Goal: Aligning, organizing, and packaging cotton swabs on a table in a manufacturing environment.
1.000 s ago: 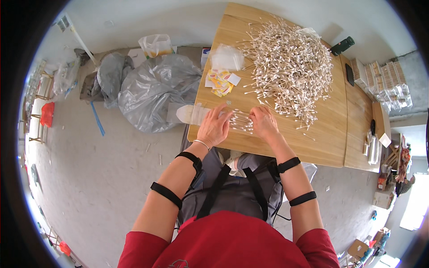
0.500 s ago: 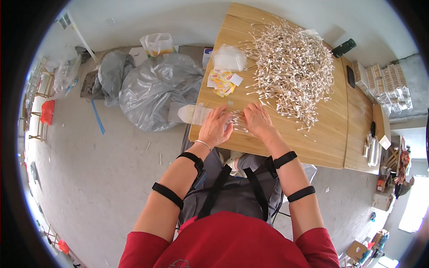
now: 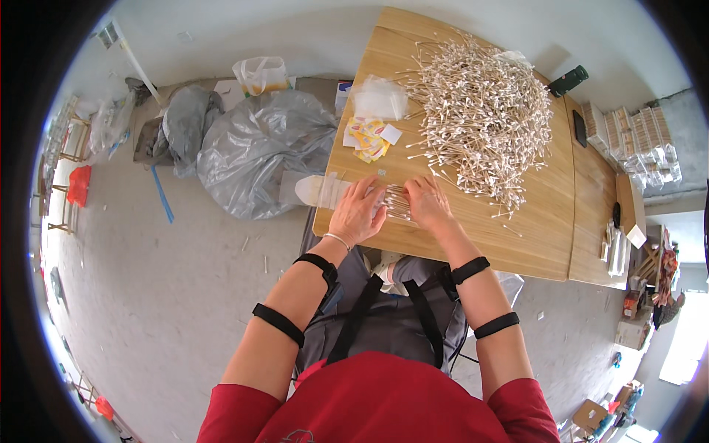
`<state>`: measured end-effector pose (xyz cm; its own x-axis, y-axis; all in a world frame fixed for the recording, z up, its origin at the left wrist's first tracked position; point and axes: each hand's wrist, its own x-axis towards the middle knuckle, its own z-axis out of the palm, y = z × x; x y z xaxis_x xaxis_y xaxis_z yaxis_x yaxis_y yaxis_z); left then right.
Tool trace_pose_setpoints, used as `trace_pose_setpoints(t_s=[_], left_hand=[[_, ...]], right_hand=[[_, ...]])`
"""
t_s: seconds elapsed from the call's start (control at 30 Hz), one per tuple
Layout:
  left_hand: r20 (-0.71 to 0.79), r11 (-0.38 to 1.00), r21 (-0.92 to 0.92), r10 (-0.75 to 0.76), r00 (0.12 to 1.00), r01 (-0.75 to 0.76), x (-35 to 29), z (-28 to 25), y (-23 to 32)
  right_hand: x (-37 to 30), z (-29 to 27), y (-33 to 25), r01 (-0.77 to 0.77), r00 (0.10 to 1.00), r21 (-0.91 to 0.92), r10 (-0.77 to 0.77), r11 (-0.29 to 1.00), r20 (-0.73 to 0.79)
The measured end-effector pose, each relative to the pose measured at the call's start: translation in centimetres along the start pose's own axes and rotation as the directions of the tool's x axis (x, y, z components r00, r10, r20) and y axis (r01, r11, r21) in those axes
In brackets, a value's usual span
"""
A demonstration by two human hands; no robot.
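A small bundle of cotton swabs (image 3: pixel 397 204) lies on the wooden table (image 3: pixel 517 236) between my hands. My left hand (image 3: pixel 358 214) rests flat on the bundle's left end and on a clear plastic bag (image 3: pixel 321 190) that overhangs the table's left edge. My right hand (image 3: pixel 427 203) presses on the bundle's right end, fingers curled over the sticks. A big heap of loose cotton swabs (image 3: pixel 480 122) covers the far part of the table, just beyond my right hand.
A stack of clear bags (image 3: pixel 378 97) and small yellow and white packets (image 3: pixel 369 138) lie at the table's far left. A dark bottle (image 3: pixel 567 80) stands at the back right. Grey plastic sacks (image 3: pixel 258 144) sit on the floor to the left.
Both hands have shifted slightly left along the table's near edge, keeping the bundle between them. My right hand has closed in on the sticks.
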<state>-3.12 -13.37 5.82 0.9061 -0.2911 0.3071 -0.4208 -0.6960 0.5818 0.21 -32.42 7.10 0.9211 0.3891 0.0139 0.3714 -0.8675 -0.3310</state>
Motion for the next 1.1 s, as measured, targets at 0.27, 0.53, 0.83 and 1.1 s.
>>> trace_pose_setpoints(t_s=[0.27, 0.53, 0.83, 1.1], left_hand=[[0.007, 0.999, -0.041, -0.023, 1.000, 0.023, -0.1, -0.2, 0.0], [-0.020, 0.995, -0.097, -0.015, 1.000, 0.013, -0.2, 0.2, -0.4], [-0.053, 0.988, -0.153, 0.023, 0.998, -0.031, -0.5, 0.6, -1.1], [-0.088, 0.982, -0.184, 0.030, 0.996, -0.045, -0.5, 0.7, -1.2]], right_hand=[[0.6, -0.5, -0.4, 0.075, 0.993, -0.230, -0.053, 0.970, 0.102], [-0.2, -1.6, 1.3, 0.044, 0.999, 0.119, -0.039, 0.992, -0.037], [-3.7, -0.4, 0.4, 0.094, 0.991, 0.213, -0.070, 0.973, -0.118], [-4.4, 0.2, -0.5, 0.090, 0.991, 0.138, -0.074, 0.986, -0.112]])
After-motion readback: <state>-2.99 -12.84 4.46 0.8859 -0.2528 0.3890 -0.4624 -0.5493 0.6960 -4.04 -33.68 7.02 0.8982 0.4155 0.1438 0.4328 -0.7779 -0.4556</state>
